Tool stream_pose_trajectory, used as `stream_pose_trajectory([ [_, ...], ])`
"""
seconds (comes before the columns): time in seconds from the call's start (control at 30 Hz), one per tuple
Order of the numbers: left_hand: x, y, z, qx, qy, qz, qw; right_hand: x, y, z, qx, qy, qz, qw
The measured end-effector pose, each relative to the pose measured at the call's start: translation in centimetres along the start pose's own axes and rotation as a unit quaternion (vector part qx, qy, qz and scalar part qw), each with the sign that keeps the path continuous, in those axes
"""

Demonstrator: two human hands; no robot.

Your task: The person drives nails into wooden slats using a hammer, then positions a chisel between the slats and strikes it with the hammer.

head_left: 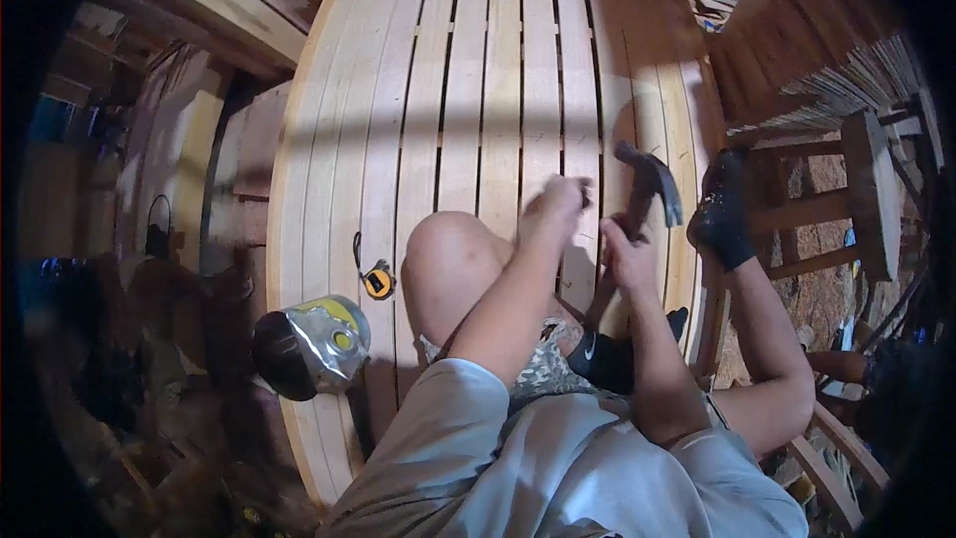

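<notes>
My right hand (627, 255) is wrapped round the handle of a claw hammer (652, 179), its dark metal head raised above the pale wooden slats (501, 90). To the left of the hammer, my left hand (561, 203) is closed in a pinch and slightly blurred. A small dark thing shows at its fingertips, too unclear to name. Both hands are over the slatted surface, apart from each other, between my bent legs.
A yellow and black tape measure (378, 280) lies left of my knee. Near the left edge stands a shiny tin container (317, 344). A dark-socked foot (724, 209) rests at the right edge, beside a wooden frame (868, 195).
</notes>
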State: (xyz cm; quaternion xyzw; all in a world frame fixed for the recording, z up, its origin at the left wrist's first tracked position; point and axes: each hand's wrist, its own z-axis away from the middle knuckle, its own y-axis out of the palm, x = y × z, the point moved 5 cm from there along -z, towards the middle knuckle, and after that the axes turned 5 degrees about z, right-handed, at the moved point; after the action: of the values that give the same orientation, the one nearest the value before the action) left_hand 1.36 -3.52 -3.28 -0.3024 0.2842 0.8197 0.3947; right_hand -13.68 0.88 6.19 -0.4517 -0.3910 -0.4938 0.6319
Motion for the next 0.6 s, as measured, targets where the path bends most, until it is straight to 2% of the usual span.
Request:
stream_pose_trajectory([
  [0.07,2.8,4.5,1.9,0.159,-0.031,0.144,0.976,1.4,-2.7,0.1,-0.075,0.026,0.064,0.995],
  [0.1,2.8,2.7,3.5,0.223,-0.042,0.196,0.954,1.1,-1.1,1.5,-0.066,0.053,0.034,0.996],
  [0.23,2.7,5.3,8.4,0.304,-0.013,0.242,0.921,2.6,-3.8,2.7,-0.085,0.065,0.068,0.992],
  [0.3,1.5,6.0,10.5,0.375,-0.005,0.251,0.892,1.8,-4.2,3.4,-0.075,0.070,0.067,0.992],
  [0.33,1.1,6.1,11.0,0.387,-0.005,0.243,0.890,1.7,-4.3,3.5,-0.092,0.009,0.059,0.994],
  [0.37,0.8,6.2,11.7,0.395,-0.004,0.236,0.888,1.3,-4.8,3.7,-0.100,0.004,0.054,0.994],
  [0.43,-0.3,6.1,13.2,0.396,0.029,0.241,0.886,1.6,-4.7,4.8,-0.084,0.037,0.037,0.995],
  [0.47,-0.6,5.9,14.3,0.400,0.004,0.246,0.883,1.9,-4.7,5.8,-0.070,0.073,0.032,0.994],
  [0.53,-2.0,4.7,16.4,0.383,0.013,0.216,0.898,1.9,-4.7,6.3,-0.057,0.057,0.009,0.997],
  [0.6,-0.2,3.8,15.2,0.346,0.044,0.236,0.907,2.4,-4.3,6.9,-0.037,0.057,0.003,0.998],
])
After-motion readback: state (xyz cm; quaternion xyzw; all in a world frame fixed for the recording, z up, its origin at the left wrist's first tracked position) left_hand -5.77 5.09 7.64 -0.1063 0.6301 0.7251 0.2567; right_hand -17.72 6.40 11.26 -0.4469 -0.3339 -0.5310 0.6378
